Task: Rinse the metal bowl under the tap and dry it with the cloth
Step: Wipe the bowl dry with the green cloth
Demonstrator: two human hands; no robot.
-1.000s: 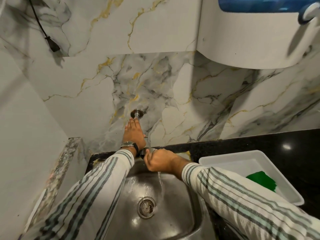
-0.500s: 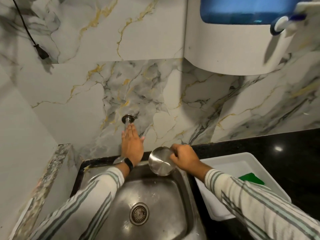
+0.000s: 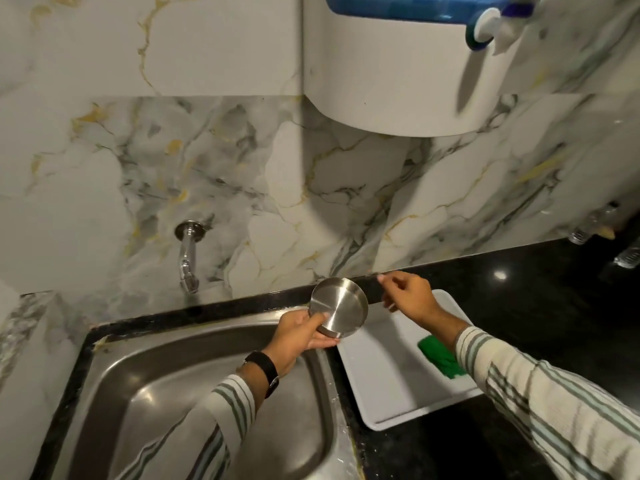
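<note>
My left hand [image 3: 298,336] holds a small round metal bowl [image 3: 341,306] by its lower rim, above the right edge of the steel sink [image 3: 145,368]. The bowl is tilted, its inside facing me. My right hand [image 3: 410,296] hovers just right of the bowl, fingers apart and holding nothing, above a white tray [image 3: 388,386]. A green cloth [image 3: 438,356] lies in the tray, partly hidden under my right sleeve. The chrome tap [image 3: 187,258] sticks out of the marble wall to the left, with no water visible.
A white and blue appliance [image 3: 398,64] hangs on the wall above the tray. Black countertop [image 3: 540,299] runs to the right, with clear plastic bottles [image 3: 588,226] at its far edge. A marble ledge [image 3: 20,327] borders the sink on the left.
The bowl passed from my right hand to my left. My left hand left the tap and moved right; my right hand let go and opened. The water stream seen a second ago is gone.
</note>
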